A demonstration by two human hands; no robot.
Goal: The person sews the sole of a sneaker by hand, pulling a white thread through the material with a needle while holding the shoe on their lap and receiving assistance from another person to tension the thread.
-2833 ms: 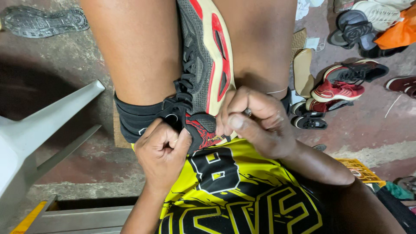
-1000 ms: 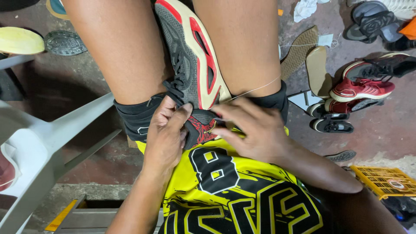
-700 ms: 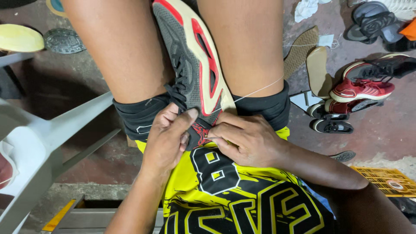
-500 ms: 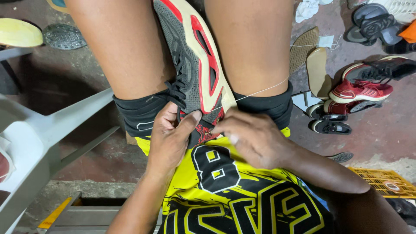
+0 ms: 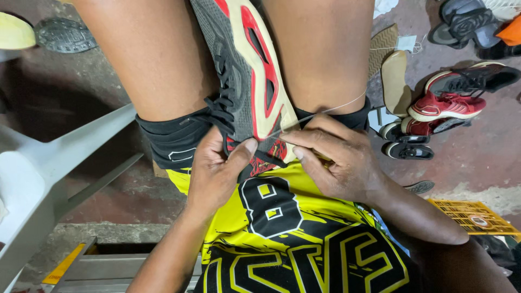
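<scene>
Right hand (image 5: 339,163) lower now, thread (image 5: 325,112) taut beside sneaker (image 5: 247,81).

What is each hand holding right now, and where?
Left hand grips the shoe at its heel; right hand pinches a thread beside the sole edge.

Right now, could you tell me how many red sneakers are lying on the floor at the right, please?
2: the upper red sneaker lies on its side by the tan insole; the lower red sneaker sits just under it, mostly covered. Others may be hidden.
</scene>
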